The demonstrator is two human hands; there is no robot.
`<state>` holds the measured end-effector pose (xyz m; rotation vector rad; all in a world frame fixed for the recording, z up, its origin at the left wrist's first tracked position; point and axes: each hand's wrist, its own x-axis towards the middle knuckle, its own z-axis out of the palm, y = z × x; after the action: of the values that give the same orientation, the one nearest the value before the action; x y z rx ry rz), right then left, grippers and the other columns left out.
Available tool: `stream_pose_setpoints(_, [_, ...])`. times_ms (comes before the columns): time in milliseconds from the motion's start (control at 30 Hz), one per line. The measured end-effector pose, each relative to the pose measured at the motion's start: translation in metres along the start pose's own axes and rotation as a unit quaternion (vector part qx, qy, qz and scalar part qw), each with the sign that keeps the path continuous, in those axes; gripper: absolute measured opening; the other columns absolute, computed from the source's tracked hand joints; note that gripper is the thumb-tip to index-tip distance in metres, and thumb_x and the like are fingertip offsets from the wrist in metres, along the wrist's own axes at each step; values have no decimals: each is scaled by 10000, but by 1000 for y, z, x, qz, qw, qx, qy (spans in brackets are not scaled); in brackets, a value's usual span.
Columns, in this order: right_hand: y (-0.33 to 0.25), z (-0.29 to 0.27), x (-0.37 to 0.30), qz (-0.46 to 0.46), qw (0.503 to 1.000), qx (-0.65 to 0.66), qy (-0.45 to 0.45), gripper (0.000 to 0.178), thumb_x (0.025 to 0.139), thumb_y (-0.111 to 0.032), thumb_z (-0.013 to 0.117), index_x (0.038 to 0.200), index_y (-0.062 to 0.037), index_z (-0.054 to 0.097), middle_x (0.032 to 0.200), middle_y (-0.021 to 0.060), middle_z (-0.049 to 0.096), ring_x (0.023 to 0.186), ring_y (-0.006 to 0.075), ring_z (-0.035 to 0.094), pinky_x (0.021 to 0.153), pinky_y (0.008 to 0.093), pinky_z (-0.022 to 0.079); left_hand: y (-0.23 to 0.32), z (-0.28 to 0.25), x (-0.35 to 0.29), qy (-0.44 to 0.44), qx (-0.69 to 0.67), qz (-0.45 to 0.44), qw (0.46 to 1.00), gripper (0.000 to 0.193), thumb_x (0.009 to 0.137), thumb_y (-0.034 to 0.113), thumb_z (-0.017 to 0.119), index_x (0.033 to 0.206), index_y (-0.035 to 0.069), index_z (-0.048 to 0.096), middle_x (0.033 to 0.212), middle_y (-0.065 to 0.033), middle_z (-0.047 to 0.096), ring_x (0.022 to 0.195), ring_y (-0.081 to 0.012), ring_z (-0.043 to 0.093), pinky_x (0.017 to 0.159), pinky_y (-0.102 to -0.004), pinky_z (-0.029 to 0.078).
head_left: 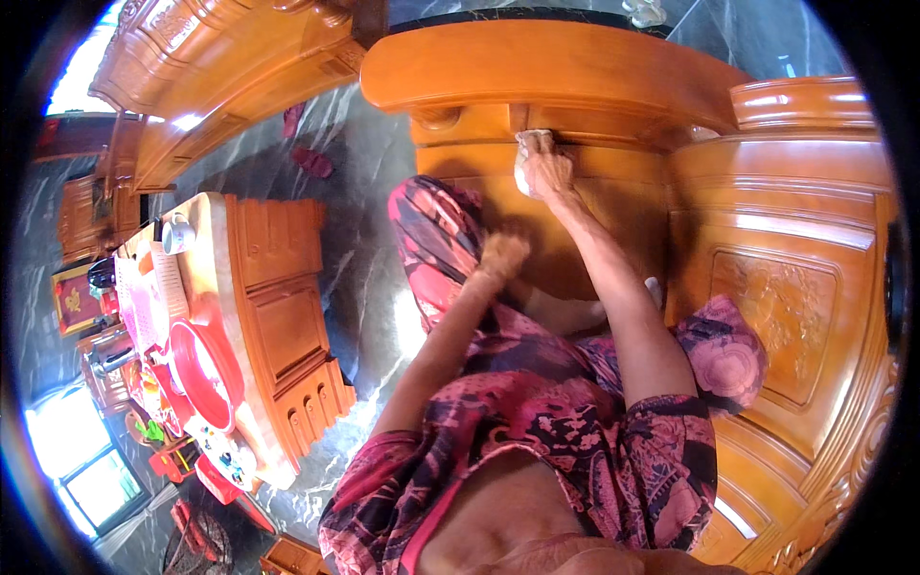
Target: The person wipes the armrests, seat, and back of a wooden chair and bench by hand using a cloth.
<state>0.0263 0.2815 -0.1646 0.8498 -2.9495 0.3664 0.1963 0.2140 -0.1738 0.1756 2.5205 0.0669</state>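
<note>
One white cloth (522, 172) — crumpled, bunched, clasped in the right hand (549, 172), left hand (505, 254) apart, blurred, grip unclear

A loose pink-and-black patterned top (517, 407) is being worn, short wide sleeves (671, 441) are flanking it, and matching trousers (428, 225) are showing beyond it.

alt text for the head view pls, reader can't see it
A person's right hand holds a white cloth at the edge of a glossy wooden seat, beside its broad armrest. The left hand, blurred, is near a patterned trouser leg. At left, a table bears a red basin and other items.
</note>
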Motion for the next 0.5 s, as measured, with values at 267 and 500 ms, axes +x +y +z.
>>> stream_pose_setpoints(267, [-5, 17, 4, -80, 995, -44, 28, 384, 926, -202, 492, 1291, -83, 518, 1108, 213, 538, 829, 351, 652, 622, 472, 548, 1, 1, -15, 213, 74, 41, 973, 338, 808, 191, 588, 1135, 108, 601, 1127, -142, 625, 998, -256, 638, 695, -414, 553])
stream_pose_setpoints(500, [7, 7, -4, 44, 999, 5, -21, 425, 918, -258, 477, 1335, -180, 514, 1266, 190, 532, 848, 367, 668, 712, 543, 531, 1, -2, -20, 180, 86, 17, 980, 382, 830, 198, 573, 1192, 76, 564, 1143, -136, 612, 1041, -290, 619, 762, -452, 548])
